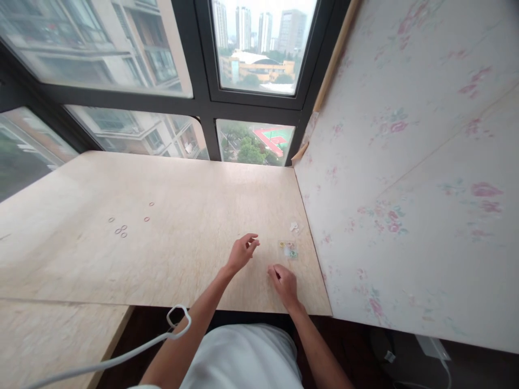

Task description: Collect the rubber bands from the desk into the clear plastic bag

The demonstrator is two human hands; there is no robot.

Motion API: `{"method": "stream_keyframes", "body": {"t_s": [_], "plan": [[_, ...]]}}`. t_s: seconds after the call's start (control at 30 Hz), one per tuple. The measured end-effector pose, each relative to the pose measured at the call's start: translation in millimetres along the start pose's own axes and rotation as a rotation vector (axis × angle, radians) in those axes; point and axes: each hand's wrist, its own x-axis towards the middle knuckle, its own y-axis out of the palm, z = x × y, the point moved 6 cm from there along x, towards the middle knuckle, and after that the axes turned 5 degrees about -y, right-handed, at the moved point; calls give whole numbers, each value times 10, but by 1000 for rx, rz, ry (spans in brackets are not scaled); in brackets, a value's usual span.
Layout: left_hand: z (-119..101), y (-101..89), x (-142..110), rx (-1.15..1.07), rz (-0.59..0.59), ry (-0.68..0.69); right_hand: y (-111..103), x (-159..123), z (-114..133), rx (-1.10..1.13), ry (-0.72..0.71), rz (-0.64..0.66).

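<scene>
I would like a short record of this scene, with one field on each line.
left hand: fingers parted, nothing visible in the left hand
right hand: curled near the table's front edge; contents hidden in the right hand
nearest container: small clear box with yellow, pink and green items
beyond box: small white pieces
left on table: six thin rings, scattered
right side: floral wall

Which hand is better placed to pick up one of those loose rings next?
Probably the left hand: it is nearer the loose rings, and its fingers are parted. The right hand is curled, farther across the table, below the small clear box.
</scene>
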Motion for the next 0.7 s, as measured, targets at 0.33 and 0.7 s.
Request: {"method": "stream_keyframes", "body": {"t_s": [0.33,0.7], "plan": [[770,-1315,-740,154,-503,-121,460,585,721,316,-126,212],[1110,-1610,-1038,228,-620,40,2367,1982,2663,158,-622,569]]}}
